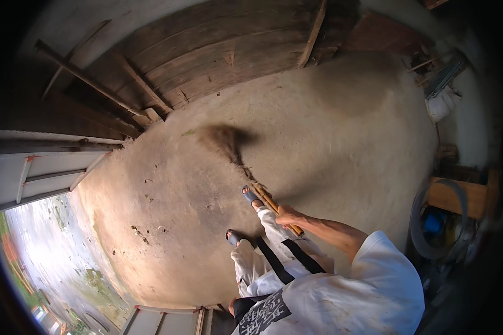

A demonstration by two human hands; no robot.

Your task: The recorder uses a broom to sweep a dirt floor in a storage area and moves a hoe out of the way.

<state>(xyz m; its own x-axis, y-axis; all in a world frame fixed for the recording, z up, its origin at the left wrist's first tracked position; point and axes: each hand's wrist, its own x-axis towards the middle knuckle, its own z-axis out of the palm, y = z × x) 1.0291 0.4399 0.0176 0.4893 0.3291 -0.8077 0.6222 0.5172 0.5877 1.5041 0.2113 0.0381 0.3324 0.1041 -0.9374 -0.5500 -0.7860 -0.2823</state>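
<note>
My right hand [285, 216] is closed around the light brown stick handle of a broom [265, 196]. The broom slants away to the upper left, past my right foot. Its brown brush head [224, 137], smeared by motion, is at the concrete floor [330, 162]. A small green bit lies just left of the brush. At my left side only a small patch of skin [231, 306] shows beside a black edge of clothing. The fingers of my left hand are hidden.
Dark debris [141, 234] lies scattered on the floor at left. Wooden boards with leaning poles [89, 78] line the far side. An open doorway [50, 245] gives onto wet ground. A hoop [416, 223], a wooden box [458, 198] and a white sack [443, 104] stand at right.
</note>
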